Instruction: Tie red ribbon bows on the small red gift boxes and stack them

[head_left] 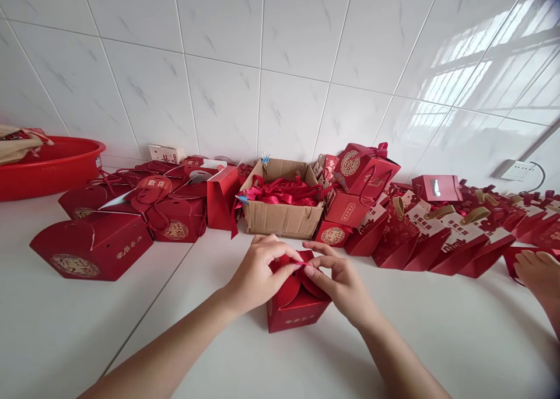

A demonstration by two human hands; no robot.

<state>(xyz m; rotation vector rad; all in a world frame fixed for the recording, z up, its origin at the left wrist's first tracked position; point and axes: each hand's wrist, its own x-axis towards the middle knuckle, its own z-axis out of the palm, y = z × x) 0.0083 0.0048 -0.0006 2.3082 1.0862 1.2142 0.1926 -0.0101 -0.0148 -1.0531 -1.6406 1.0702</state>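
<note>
One broad white bench carries the lot. One red basin sits at its far left. One cardboard carton stands mid-bench against the far edge, stuffed with red ribbons, too tangled to count. Left of the carton there's a heap of closed red boxes, four or five by my reckoning, overlapping too much to be sure. Right of it, a long overlapping row of folded gift bags runs to the right edge, where one co-worker's hand rests.

Now the action: one red gift box stands upright at the middle of the near edge. The left hand and right hand meet over its top. Each is pinched narrow, thumb against forefinger, on the curved top flaps where they cross.

To my eye, this closing wants light, even pressure from both sides. The flaps should stay centred so the rounded lobes interlock without creasing, and the box should stay flat on the bench so it can't twist.
</note>
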